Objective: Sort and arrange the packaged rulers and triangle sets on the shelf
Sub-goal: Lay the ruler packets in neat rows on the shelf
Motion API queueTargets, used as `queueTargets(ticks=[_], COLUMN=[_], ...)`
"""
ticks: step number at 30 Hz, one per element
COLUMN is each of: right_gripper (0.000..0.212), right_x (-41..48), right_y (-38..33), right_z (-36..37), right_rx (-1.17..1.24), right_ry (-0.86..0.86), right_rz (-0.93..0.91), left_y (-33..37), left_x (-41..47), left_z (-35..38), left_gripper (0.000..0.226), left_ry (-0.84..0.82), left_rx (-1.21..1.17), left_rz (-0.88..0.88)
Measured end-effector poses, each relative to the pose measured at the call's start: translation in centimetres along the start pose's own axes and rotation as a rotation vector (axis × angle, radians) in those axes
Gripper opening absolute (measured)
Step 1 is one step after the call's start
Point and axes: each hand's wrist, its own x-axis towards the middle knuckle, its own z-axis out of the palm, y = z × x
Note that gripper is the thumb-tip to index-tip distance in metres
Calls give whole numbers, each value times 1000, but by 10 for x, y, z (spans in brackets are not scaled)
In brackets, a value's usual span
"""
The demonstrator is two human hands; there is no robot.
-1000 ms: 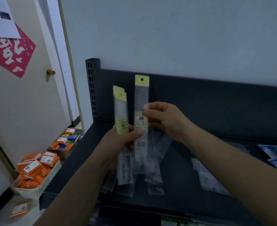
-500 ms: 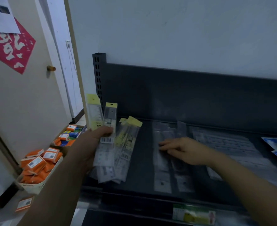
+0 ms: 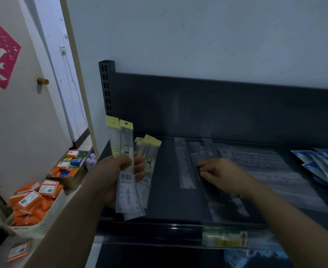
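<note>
Now that the right hand has dropped flat, fingers spread, onto clear ruler packs mid-shelf, the left hand clamps the yellow-topped bundle at the shelf's left edge, suggesting sorting continues.

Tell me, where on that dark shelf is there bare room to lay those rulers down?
A bare strip of shelf lies between the left hand's ruler bundle and the clear ruler packs. Rightward is crowded: clear packets under the right hand, then blue packets.
</note>
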Motion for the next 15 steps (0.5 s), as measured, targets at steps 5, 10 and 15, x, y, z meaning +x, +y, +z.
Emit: queueTargets(ticks=[5,10,15], right_gripper=[19,21,7], right_x=[10,25,35], right_y=[-28,-94,-122], right_z=[4,2,8], right_rx=[276,947,1224], right_ry=[206,4,-15], right_rz=[9,139,197], left_y=[1,9,28], left_x=[-1,4,13], left_z=[12,35,39], left_gripper=[17,27,56], left_ry=[-39,-63,-10], left_rx=[5,236,780], left_rz=[25,156,258])
